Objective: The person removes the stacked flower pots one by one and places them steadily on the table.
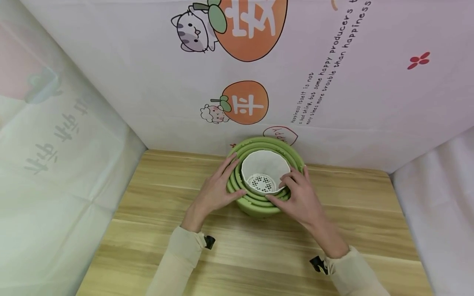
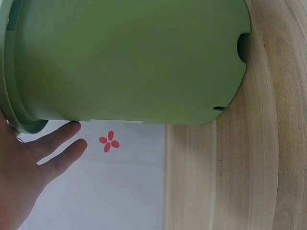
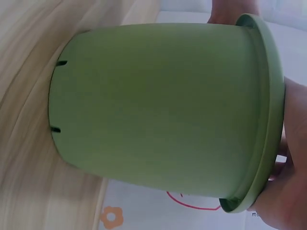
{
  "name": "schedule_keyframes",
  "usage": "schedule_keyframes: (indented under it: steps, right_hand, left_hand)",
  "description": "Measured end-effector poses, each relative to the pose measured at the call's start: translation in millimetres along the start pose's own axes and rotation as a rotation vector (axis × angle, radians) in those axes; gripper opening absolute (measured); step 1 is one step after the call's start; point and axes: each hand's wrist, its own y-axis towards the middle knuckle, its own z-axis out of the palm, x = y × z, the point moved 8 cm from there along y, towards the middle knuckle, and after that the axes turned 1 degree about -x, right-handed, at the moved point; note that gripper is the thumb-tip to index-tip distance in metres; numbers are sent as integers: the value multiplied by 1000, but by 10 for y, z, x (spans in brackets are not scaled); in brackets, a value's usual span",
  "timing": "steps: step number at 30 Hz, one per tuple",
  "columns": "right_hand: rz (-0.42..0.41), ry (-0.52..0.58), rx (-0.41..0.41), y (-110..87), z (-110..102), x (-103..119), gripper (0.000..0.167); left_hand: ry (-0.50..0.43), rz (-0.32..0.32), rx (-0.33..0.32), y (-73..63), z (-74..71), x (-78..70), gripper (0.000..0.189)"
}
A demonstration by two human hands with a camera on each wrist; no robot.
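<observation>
A stack of nested green flowerpots (image 1: 257, 210) stands upright on the table, their rims forming several rings. Innermost sits a white flowerpot (image 1: 263, 162) with a perforated bottom. My left hand (image 1: 216, 187) holds the green rims at the left, thumb across the front; in the left wrist view two of its fingers (image 2: 62, 160) reach under the outer rim. On the opposite side, my right hand (image 1: 301, 197) has fingers curled over the white pot's rim, its thumb at the front edge. The outermost green pot (image 3: 158, 105) shows slots near its base in the right wrist view.
The wood-grain table (image 1: 252, 255) reaches back to a white cloth backdrop (image 1: 166, 102) printed with oranges, cartoon animals and lettering. The stack stands close to this cloth. White cloth sides (image 1: 48, 172) rise at left and right.
</observation>
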Motion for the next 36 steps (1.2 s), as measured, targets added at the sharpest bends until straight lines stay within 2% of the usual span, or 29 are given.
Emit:
schedule_keyframes:
  steps: [9, 21, 27, 36]
  right_hand:
    - [-24, 42, -65, 24, -4, 41, 41]
    - [-18, 88, -92, 5, -45, 30, 39]
    - [-3, 70, -99, 20, -67, 36, 38]
    - [19, 104, -120, 29, -95, 20, 39]
  left_hand:
    - [-11, -1, 4, -2, 4, -7, 99]
    - [-18, -3, 6, -3, 23, -11, 97]
    - [-23, -26, 11, -7, 26, 21, 95]
    - [-52, -34, -8, 2, 3, 8, 95]
